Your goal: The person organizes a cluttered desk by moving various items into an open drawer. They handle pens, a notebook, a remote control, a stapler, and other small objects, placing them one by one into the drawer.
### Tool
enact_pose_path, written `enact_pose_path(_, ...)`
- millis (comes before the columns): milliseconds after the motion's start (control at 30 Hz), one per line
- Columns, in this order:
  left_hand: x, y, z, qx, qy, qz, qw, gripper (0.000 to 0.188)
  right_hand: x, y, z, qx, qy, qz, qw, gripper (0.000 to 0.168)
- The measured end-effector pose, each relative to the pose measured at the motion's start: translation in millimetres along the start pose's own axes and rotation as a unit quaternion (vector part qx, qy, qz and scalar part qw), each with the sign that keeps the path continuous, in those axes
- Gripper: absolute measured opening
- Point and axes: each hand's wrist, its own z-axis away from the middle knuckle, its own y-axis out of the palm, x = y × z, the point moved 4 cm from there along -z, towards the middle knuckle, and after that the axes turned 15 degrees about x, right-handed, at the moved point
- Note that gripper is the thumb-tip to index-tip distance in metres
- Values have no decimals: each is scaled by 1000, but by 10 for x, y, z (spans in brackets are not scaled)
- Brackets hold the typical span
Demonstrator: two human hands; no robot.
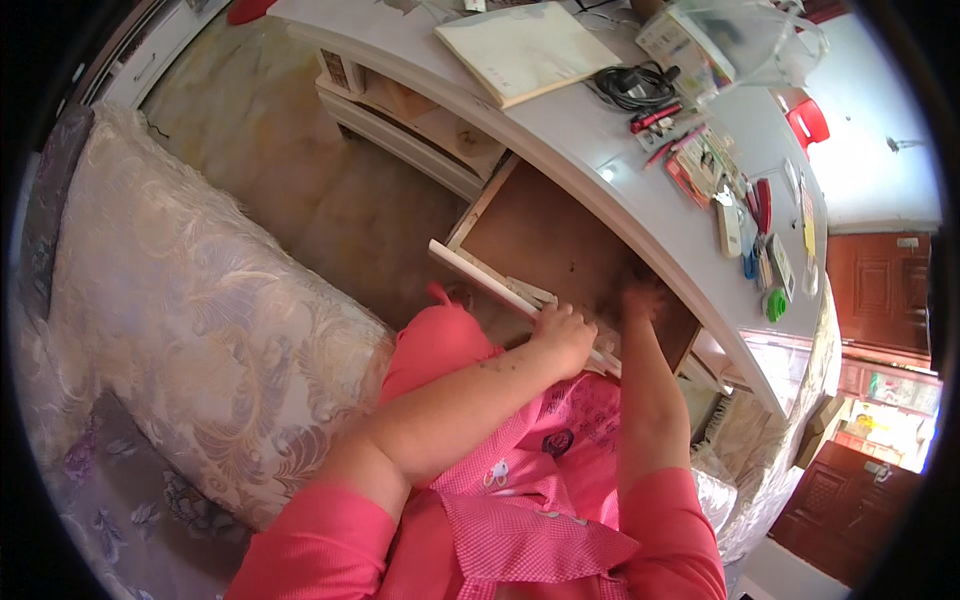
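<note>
A wooden drawer with a white front (484, 279) is pulled out from under the white table. My left hand (566, 339) rests over the top edge of that front, its fingers curled to the inner side. Inside the drawer, near its right side, my right hand (643, 300) reaches down to the brown bottom (555, 225). Motion blur and shade hide its fingers, so I cannot tell whether it holds anything. A small pale strip (531, 289) lies against the inner face of the front, just left of my left hand.
On the tabletop (570, 142) lie a cream book (525, 52), a coiled black cable (636, 86), blue-handled scissors (750, 262), a red stapler-like tool (763, 206) and a green round item (775, 305). A sofa with a patterned cover (187, 300) stands at left.
</note>
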Motion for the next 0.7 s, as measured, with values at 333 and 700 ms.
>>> enact_pose_path(333, -52, -34, 1, 121, -38, -144, 981, 30, 2305, -490, 515, 183, -363, 123, 905, 52)
enact_pose_path(700, -29, 1, -113, 8, -10, -48, 999, 33, 335, -546, 230, 161, -218, -11, 963, 65)
